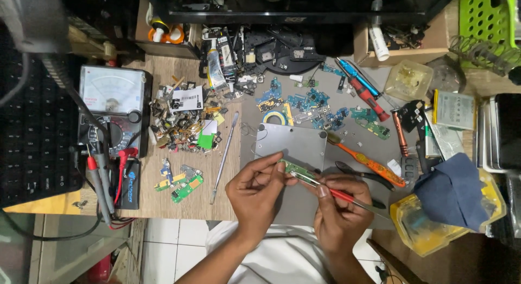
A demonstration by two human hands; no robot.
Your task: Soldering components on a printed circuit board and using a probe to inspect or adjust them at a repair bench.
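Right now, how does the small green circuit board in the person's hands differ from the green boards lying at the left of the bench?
The held circuit board is pinched in the left hand above the grey mat, while the loose boards lie flat on the wooden bench. The held one is touched by a red-handled tool in the right hand; the loose boards are untouched. All are small and green.

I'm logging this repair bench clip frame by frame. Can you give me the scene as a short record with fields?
setting: cluttered wooden workbench seen from above
left hand: pinches a small green circuit board
right hand: holds a red-handled tool, tip at the board
under the hands: grey metal plate
nearby right: orange toothbrush, blue cloth
nearby left: metal spudger, analog multimeter
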